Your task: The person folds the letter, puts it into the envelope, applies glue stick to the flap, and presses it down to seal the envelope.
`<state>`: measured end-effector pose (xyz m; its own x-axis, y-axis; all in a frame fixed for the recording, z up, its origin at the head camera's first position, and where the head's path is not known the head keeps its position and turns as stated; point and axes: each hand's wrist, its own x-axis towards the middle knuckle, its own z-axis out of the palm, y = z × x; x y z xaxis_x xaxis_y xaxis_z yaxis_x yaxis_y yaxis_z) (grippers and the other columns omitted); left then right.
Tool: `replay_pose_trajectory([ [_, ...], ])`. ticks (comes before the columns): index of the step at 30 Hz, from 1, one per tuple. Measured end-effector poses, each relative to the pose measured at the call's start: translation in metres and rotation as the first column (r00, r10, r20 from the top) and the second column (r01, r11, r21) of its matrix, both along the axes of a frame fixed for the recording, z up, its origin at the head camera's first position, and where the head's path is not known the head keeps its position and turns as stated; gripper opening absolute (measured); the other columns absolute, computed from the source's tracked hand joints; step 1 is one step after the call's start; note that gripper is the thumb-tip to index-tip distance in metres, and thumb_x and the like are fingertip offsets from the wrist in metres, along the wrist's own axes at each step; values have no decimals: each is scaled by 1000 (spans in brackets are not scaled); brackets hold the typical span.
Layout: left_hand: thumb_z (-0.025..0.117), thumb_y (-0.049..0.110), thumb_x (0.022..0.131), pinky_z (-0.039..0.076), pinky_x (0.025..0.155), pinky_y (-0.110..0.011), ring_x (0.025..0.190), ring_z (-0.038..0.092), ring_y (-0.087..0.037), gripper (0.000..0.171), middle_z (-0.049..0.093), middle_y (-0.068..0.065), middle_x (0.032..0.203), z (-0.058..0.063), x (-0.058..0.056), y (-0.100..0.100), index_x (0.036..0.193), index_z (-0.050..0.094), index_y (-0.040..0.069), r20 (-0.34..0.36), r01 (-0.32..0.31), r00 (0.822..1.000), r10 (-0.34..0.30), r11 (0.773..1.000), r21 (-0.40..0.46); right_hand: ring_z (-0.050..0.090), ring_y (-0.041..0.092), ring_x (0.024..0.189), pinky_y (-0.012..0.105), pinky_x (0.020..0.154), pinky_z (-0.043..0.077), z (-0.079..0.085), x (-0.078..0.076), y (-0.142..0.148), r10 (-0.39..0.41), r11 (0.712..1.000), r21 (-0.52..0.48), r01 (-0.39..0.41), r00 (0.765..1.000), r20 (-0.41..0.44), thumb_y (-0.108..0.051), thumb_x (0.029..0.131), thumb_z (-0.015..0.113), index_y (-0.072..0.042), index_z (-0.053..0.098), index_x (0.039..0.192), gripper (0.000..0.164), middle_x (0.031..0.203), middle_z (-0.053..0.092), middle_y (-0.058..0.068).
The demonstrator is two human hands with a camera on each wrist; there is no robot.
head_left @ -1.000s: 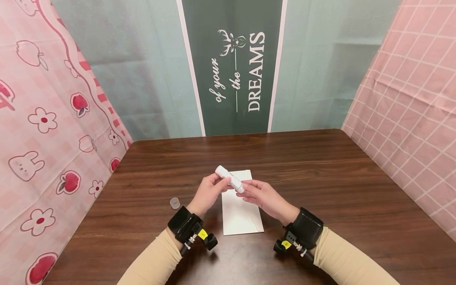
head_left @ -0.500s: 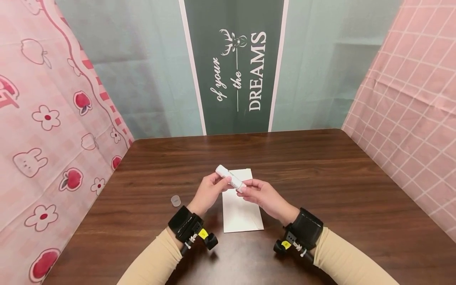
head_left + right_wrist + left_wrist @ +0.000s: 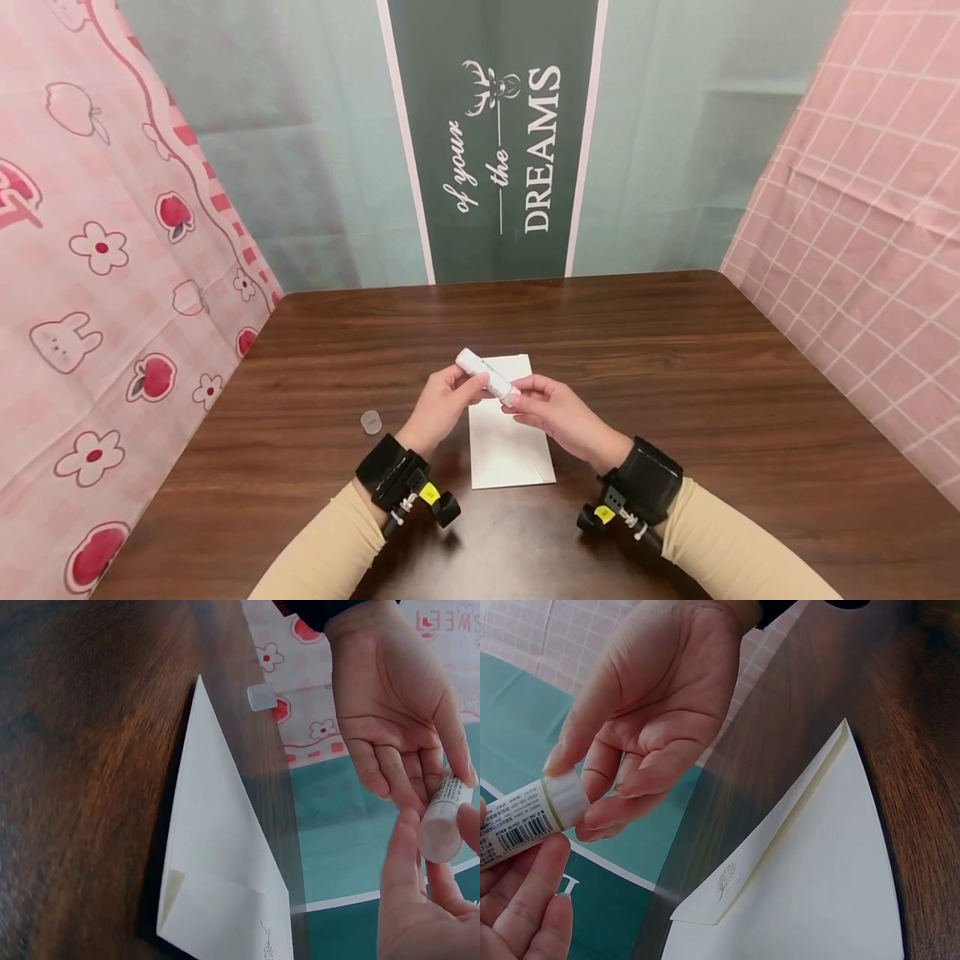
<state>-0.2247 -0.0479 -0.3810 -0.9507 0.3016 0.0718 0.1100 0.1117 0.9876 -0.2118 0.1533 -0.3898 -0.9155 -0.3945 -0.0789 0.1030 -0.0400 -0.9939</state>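
Note:
A white glue stick (image 3: 487,377) with printed text and a barcode is held slantwise between both hands, above a white envelope (image 3: 508,454). My left hand (image 3: 441,406) grips its body between thumb and fingers. At the lower right end, my right hand (image 3: 558,414) pinches the base with thumb and fingertips. In the right wrist view the round end of the glue stick (image 3: 441,836) faces the camera. The envelope lies flat on the table; its flap (image 3: 761,844) carries a small tree-like print in the left wrist view.
A small translucent cap (image 3: 371,422) rests on the dark wooden table (image 3: 637,333), left of my left hand. Patterned cloths hang beyond the table's sides, and a green curtain (image 3: 300,167) hangs behind its far edge.
My right fingertips have shifted slightly around the base of the glue stick. The left hand keeps its grip, and the head view has moved a little.

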Motion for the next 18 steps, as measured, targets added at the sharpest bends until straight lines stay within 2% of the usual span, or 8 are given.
replay_pose_trajectory([
  [4,58,23,93,48,87,-38,95,65,-23,33,67,-14,105,3,-2,1,116,59,-1,-11,-2,1000,3,1000,5,64,16,94,31,86,48,2,-1,1,62,996,-61,-60,997,35,-23,97,50,13,43,124,45,106,64,12],
  [9,56,15,94,48,87,-40,95,65,-25,30,66,-19,105,24,10,4,115,58,-6,-7,13,1000,-13,1000,-5,66,13,88,30,84,49,1,-1,2,86,989,-130,-76,994,71,-19,99,45,14,46,121,39,95,67,6],
  [10,56,15,94,48,87,-40,95,65,-25,29,66,-18,105,24,10,5,115,58,-6,-6,17,1000,-17,1000,-6,66,13,88,31,85,49,0,-1,3,80,988,-138,-69,994,72,-18,99,46,14,47,120,38,94,67,6],
  [13,56,16,94,48,88,-40,96,65,-25,30,66,-17,105,16,4,6,116,58,-4,-12,28,1000,-28,1000,5,66,14,88,30,85,49,-2,-3,5,48,989,-143,-38,996,70,-16,97,50,12,50,118,35,94,68,6],
  [16,57,19,94,48,87,-38,97,65,-24,31,67,-15,106,3,-5,6,116,59,-2,-12,34,999,-34,999,13,65,16,92,30,86,48,-3,-4,6,11,996,-91,-7,999,43,-15,94,57,12,50,117,37,98,66,7],
  [18,58,21,93,48,88,-37,97,65,-22,32,67,-14,105,1,-6,7,116,59,-1,-13,35,999,-35,999,16,63,19,95,30,86,48,-3,-5,7,-12,999,-45,13,1000,26,-15,91,60,12,50,117,38,101,64,8],
])
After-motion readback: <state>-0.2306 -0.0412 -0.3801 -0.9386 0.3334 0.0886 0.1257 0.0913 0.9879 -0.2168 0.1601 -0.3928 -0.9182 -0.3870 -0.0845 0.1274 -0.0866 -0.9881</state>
